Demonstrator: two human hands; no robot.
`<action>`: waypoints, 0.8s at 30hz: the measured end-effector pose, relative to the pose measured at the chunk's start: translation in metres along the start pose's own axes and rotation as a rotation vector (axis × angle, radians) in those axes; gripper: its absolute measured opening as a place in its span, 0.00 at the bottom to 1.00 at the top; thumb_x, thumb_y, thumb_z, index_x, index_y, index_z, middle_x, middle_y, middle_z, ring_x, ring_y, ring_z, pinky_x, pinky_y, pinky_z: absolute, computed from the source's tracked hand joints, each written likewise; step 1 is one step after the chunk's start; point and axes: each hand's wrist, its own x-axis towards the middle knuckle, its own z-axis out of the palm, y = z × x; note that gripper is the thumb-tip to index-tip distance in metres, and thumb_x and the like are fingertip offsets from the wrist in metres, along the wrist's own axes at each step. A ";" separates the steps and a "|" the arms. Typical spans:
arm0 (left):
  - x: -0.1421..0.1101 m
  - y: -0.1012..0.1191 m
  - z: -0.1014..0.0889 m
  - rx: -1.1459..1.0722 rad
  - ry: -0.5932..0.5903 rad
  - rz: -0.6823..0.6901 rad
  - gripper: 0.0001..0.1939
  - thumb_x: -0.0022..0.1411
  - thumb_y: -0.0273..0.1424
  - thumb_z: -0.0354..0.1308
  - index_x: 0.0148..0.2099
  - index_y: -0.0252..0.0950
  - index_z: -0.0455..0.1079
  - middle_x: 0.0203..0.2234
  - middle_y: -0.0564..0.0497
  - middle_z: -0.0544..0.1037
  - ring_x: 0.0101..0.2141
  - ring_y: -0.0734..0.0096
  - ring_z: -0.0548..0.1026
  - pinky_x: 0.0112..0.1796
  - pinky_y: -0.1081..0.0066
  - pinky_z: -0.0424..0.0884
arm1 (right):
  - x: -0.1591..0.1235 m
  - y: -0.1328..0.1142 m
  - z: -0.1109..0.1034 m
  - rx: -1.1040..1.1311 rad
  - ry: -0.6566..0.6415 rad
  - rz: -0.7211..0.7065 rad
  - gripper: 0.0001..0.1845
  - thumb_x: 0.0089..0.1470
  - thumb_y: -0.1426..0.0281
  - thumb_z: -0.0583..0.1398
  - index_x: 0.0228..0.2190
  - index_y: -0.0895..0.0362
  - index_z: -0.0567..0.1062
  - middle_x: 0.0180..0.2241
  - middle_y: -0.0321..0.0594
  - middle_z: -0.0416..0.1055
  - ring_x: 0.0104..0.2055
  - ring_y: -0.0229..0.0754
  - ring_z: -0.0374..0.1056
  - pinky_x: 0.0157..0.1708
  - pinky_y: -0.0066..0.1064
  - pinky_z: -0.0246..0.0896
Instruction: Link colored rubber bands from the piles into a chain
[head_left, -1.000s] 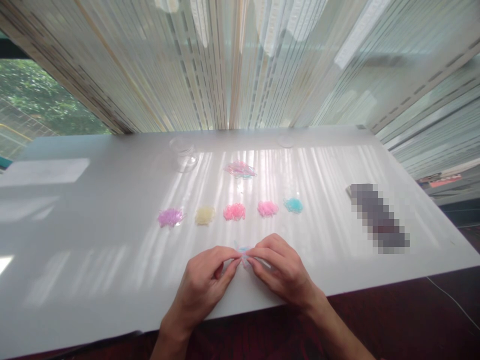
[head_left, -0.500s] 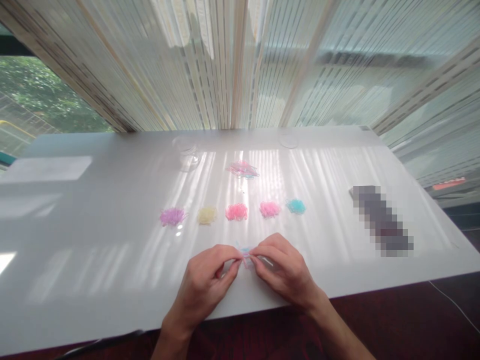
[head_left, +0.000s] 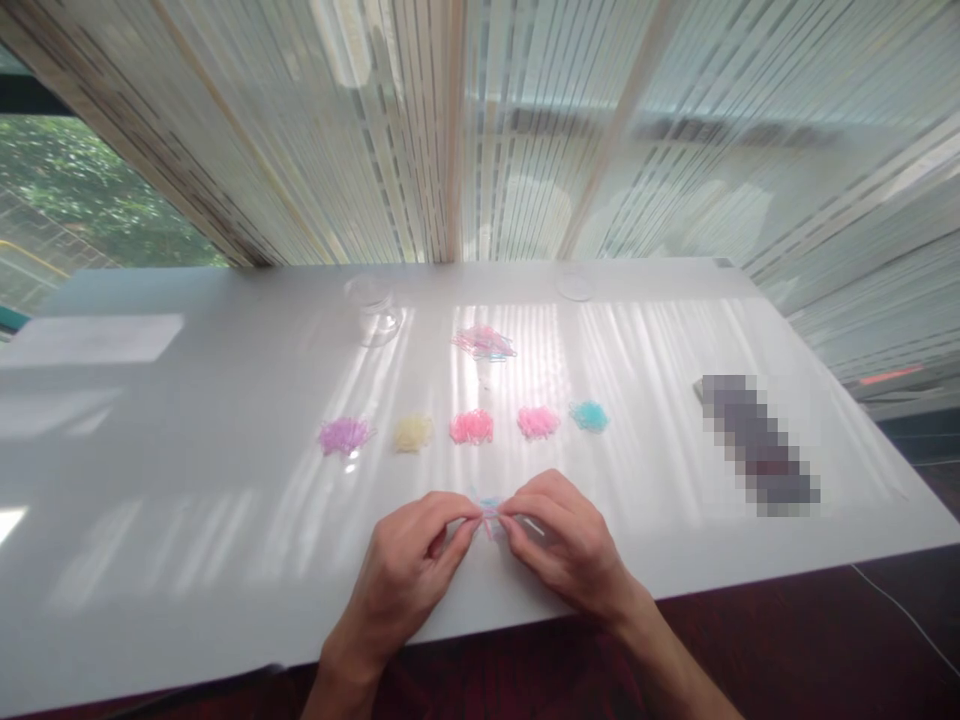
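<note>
Close to the table's front edge, my left hand pinches thumb against forefinger. My right hand mirrors it, its fingertips a short gap away. Between them a thin pinkish-purple rubber band seems to be held by both; fingers and blur hide its detail. Several blue and pink bands lie just under and behind the fingertips. Beyond the hands, small sorted piles form a row: purple bands, yellow bands, red-pink bands, pink bands and teal bands. Farther back lies a mixed pile.
A clear jar stands at the back left of the white table, and a clear round lid lies at the back right. A pixelated dark object rests on the right. Behind the table hangs a striped curtain.
Both hands stay almost where they were, fingertips still pinched at the same spot. The view has shifted slightly; the piles hold their arrangement.
</note>
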 end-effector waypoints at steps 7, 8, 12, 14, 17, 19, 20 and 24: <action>-0.001 -0.001 0.000 0.000 -0.008 0.003 0.04 0.70 0.26 0.59 0.45 0.39 0.75 0.34 0.52 0.82 0.25 0.76 0.73 0.28 0.76 0.71 | -0.001 -0.003 -0.005 -0.019 -0.036 0.000 0.06 0.63 0.75 0.61 0.40 0.54 0.78 0.31 0.38 0.76 0.33 0.42 0.70 0.33 0.34 0.70; -0.001 -0.001 0.000 0.000 -0.005 -0.002 0.04 0.70 0.27 0.60 0.45 0.39 0.74 0.34 0.53 0.82 0.24 0.76 0.72 0.28 0.76 0.71 | -0.001 -0.002 -0.008 -0.026 -0.026 0.003 0.06 0.63 0.76 0.62 0.40 0.53 0.77 0.31 0.38 0.76 0.33 0.42 0.70 0.33 0.34 0.70; -0.001 0.000 0.000 0.013 0.004 0.002 0.03 0.70 0.28 0.61 0.45 0.39 0.73 0.34 0.53 0.81 0.22 0.77 0.68 0.26 0.75 0.70 | 0.003 0.013 -0.033 -0.152 0.104 0.056 0.06 0.62 0.77 0.62 0.38 0.53 0.77 0.31 0.38 0.77 0.35 0.42 0.72 0.35 0.34 0.71; 0.000 0.000 0.000 0.018 -0.002 0.015 0.03 0.70 0.27 0.60 0.45 0.39 0.73 0.34 0.52 0.81 0.22 0.77 0.68 0.25 0.75 0.70 | 0.007 0.025 -0.049 -0.273 0.181 0.121 0.04 0.62 0.74 0.62 0.37 0.53 0.77 0.32 0.38 0.77 0.35 0.42 0.72 0.34 0.35 0.70; 0.000 -0.001 0.000 0.025 -0.001 0.029 0.03 0.70 0.27 0.59 0.45 0.38 0.73 0.35 0.51 0.81 0.23 0.77 0.71 0.25 0.76 0.70 | 0.014 0.043 -0.069 -0.416 0.268 0.215 0.03 0.62 0.69 0.62 0.35 0.53 0.78 0.30 0.38 0.77 0.32 0.43 0.72 0.31 0.36 0.69; 0.000 -0.001 -0.001 0.028 -0.003 0.033 0.03 0.71 0.27 0.59 0.45 0.38 0.74 0.35 0.50 0.82 0.24 0.76 0.72 0.25 0.76 0.70 | 0.017 0.052 -0.075 -0.463 0.278 0.265 0.06 0.63 0.66 0.62 0.34 0.53 0.78 0.30 0.39 0.77 0.31 0.44 0.72 0.30 0.36 0.70; 0.000 -0.001 -0.001 0.027 -0.006 0.035 0.04 0.71 0.27 0.59 0.45 0.38 0.74 0.35 0.50 0.82 0.24 0.76 0.73 0.26 0.75 0.71 | 0.018 0.056 -0.076 -0.476 0.275 0.281 0.07 0.63 0.65 0.62 0.34 0.53 0.79 0.30 0.39 0.77 0.31 0.44 0.72 0.30 0.36 0.70; 0.001 0.000 -0.001 0.018 -0.017 0.044 0.05 0.71 0.26 0.58 0.46 0.39 0.74 0.36 0.49 0.82 0.27 0.74 0.75 0.27 0.75 0.71 | 0.019 0.066 -0.073 -0.512 0.250 0.309 0.11 0.64 0.61 0.61 0.33 0.53 0.79 0.30 0.40 0.77 0.31 0.44 0.72 0.30 0.36 0.70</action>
